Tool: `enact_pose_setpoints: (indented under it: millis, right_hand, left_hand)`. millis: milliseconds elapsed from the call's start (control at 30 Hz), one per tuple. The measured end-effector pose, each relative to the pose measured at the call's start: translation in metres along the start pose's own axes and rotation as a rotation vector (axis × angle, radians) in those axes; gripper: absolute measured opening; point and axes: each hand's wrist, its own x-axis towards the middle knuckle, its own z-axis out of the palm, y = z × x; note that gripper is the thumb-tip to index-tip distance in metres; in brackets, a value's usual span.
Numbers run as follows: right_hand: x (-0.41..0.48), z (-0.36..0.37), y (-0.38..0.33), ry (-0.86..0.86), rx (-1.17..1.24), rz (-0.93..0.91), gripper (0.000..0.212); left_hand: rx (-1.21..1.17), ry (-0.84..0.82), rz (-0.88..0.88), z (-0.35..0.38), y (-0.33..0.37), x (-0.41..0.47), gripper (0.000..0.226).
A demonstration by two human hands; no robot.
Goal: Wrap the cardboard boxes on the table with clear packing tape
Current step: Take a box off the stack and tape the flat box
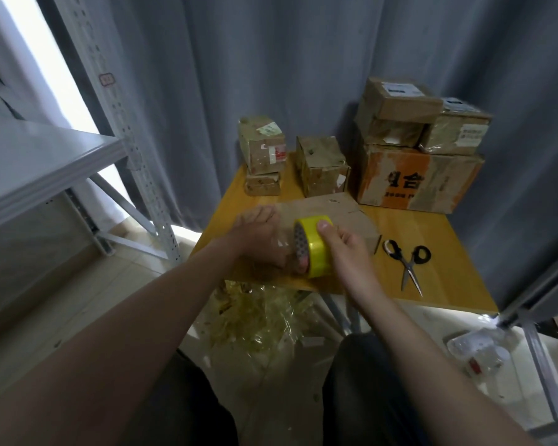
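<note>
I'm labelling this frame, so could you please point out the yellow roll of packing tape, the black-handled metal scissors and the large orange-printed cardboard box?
Yellow roll of packing tape (318, 255), head view, outer band.
Black-handled metal scissors (408, 261), head view, pivot.
Large orange-printed cardboard box (400, 183), head view, front face.

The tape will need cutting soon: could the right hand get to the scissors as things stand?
Probably yes. The scissors lie on bare table just right of the right hand, nothing between; its grip is on the tape roll, though.
</note>
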Motion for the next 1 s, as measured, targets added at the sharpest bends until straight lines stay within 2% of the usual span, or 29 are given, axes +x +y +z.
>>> enact_pose_setpoints:
  millis: [133,267,400,467,533,633,700,767,867,1000]
  right_hand:
    - [-0.031,0.006,0.011,-0.024,0.053,0.058,0.039]
    - [-0.050,0.017,0.026,-0.038,-0.074,0.065,0.062]
    - [-0.055,0.024,0.029,-0.028,-0.026,0.122,0.050]
    - [-0.056,0.030,0.037,-0.045,-0.055,0.094,0.054]
    - [-0.062,0.035,0.045,0.012,-0.090,0.115,0.051]
    - [-0.079,0.041,0.057,0.035,0.014,0.195,0.048]
    - [-0.085,0.042,0.064,0.012,0.128,0.264,0.036]
    - [-0.082,0.041,0.069,-0.005,0.145,0.317,0.031]
    - [-0.071,0.036,0.077,-0.048,0.036,0.328,0.031]
    - [-0.061,0.015,0.074,-0.077,-0.280,0.301,0.030]
  left_hand:
    - [-0.010,-0.038,0.023,-0.005,-0.010,-0.002,0.140]
    - [-0.006,-0.051,0.059,-0.005,-0.015,-0.003,0.143]
    - [-0.018,-0.037,0.073,-0.001,-0.020,-0.005,0.144]
    - [-0.024,-0.033,0.077,0.000,-0.020,-0.004,0.144]
    - [-0.031,-0.029,0.087,0.001,-0.021,-0.004,0.145]
    - [-0.056,-0.024,0.100,0.000,-0.020,-0.008,0.146]
    - [-0.063,-0.034,0.111,-0.001,-0.018,-0.009,0.146]
    - [-0.070,-0.035,0.107,-0.002,-0.017,-0.009,0.146]
    - [-0.090,-0.044,0.098,0.000,-0.019,-0.007,0.146]
    - [-0.089,-0.038,0.092,0.001,-0.015,-0.010,0.145]
